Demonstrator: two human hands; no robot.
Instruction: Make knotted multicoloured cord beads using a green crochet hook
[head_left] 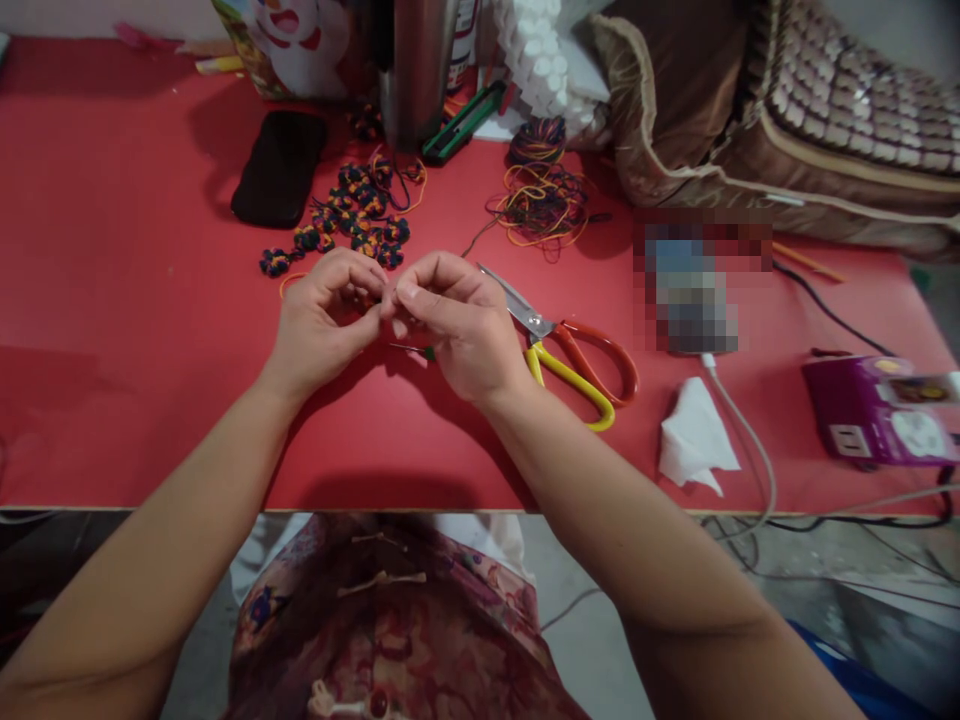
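My left hand (326, 310) and my right hand (454, 320) meet over the red table (112, 350), fingertips pinched together on something small that I cannot make out. A thin needle-like tool with a green end (420, 350) pokes out under my right hand. A pile of small crocheted pieces in dark blue, orange and yellow (352, 215) lies just beyond my left hand. Scissors with red and yellow handles (574, 360) lie right beside my right hand. Tangled coloured thread (540, 205) sits farther back.
A black pouch (279, 165) lies at the back left, a steel flask (412, 70) behind the pile. A brown beaded bag (787, 110) fills the back right. A crumpled tissue (694, 440), a white cable (742, 430) and a purple box (877, 410) are on the right.
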